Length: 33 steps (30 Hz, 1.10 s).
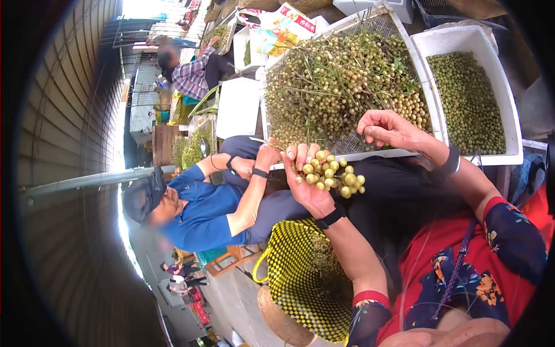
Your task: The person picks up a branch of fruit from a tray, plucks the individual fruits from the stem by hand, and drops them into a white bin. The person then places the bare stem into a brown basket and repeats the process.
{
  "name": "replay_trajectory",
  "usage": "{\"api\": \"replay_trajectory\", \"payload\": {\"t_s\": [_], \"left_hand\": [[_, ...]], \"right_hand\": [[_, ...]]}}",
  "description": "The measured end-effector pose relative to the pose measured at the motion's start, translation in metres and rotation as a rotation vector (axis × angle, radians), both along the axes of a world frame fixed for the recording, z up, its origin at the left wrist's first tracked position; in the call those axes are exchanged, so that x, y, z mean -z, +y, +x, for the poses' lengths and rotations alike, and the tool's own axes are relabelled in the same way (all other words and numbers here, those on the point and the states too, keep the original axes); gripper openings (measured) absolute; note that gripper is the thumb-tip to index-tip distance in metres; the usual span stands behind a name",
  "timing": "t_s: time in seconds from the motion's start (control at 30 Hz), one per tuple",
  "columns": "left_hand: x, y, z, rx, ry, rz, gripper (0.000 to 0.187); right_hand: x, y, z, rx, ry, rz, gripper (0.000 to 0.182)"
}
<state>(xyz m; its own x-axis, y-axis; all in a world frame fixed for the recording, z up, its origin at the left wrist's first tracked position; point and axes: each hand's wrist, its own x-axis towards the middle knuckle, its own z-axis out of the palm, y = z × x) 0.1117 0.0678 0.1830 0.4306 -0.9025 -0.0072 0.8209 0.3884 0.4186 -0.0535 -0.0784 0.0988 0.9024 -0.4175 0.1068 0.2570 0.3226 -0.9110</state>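
Note:
A bunch of small round yellow-green fruits (329, 173) hangs from my left hand (309, 182), whose fingers are closed around its stems. One stem sticks out past the fingers toward the upper left. My right hand (396, 130) hovers apart from the bunch, at the near edge of a large white crate (436, 130). Its fingers are curled toward the thumb; whether anything small is between them I cannot make out. Heaped in that crate is a mass of stemmed fruit (347, 81), with loose fruits toward its right end.
A white foam box (509, 139) of loose green fruits stands right of the crate. Below my left arm is a yellow-black woven basket (283, 289) with stalks inside. A person in a blue shirt (214, 214) sits close on my left; another in plaid (193, 78) sits farther off.

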Motion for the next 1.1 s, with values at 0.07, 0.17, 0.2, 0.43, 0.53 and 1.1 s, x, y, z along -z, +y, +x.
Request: {"api": "replay_trajectory", "payload": {"t_s": [0.07,0.17,0.2,0.43,0.53,1.1], "left_hand": [[-0.006,0.007,-0.006,0.027,-0.066,-0.058,0.021],[-0.015,0.017,-0.013,-0.008,-0.095,-0.079,0.023],[-0.018,0.020,-0.015,-0.027,-0.111,-0.086,0.024],[-0.018,0.030,-0.011,-0.188,-0.282,-0.084,0.027],[-0.003,0.017,-0.013,-0.436,-0.538,0.074,0.031],[0.159,-0.068,-0.104,-0.181,-0.980,0.699,0.035]], "right_hand": [[-0.012,0.009,-0.002,-0.010,-0.013,0.009,0.015],[-0.030,0.023,-0.004,-0.089,-0.077,-0.002,0.016],[-0.031,0.028,-0.003,-0.097,-0.073,-0.005,0.016],[-0.004,0.064,0.013,-0.405,-0.133,0.547,0.060],[-0.006,0.074,0.011,-0.504,-0.142,0.647,0.072],[0.147,-0.055,0.016,0.594,0.485,0.333,0.022]]}}
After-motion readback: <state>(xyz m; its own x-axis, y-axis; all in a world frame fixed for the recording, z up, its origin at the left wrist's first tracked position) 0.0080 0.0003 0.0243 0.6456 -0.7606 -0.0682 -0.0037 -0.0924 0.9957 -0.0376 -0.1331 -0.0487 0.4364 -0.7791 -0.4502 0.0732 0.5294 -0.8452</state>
